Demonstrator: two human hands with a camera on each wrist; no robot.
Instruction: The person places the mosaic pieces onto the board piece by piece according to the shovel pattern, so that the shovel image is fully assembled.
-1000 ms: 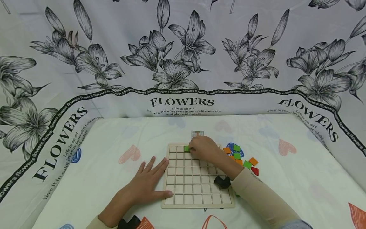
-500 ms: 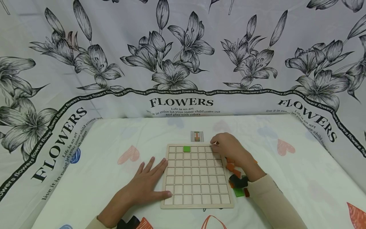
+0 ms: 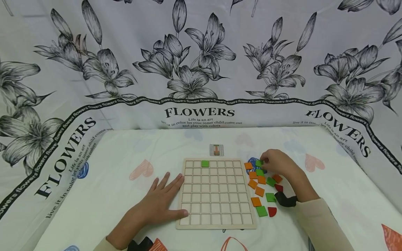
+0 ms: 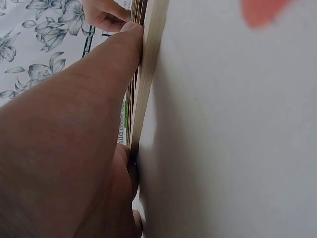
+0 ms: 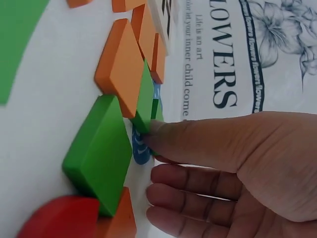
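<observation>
L hand (image 3: 164, 202), ctr-left in lower head view: fingers straight + spread along L edge of pale wooden grid board (image 3: 216, 197), thumb over edge nr lower-left cnr. Loose orange square tiles (image 3: 259, 191) R of board. R hand (image 3: 281, 165), right of ctr: thumb + index pinch green square tile (image 3: 258, 162) out R of board's upper-right cnr. No long axis. R hand nearer; L well apart, across board. Small gridded card (image 3: 216, 150) past board's top edge.

head: dim, even light | left wrist: soft shadow beside board (image 4: 149, 59), red patch (image 4: 263, 9) blurred

Right grip (image 5: 240, 166) on green tile (image 5: 158, 112), orange tiles (image 5: 120, 69)
</observation>
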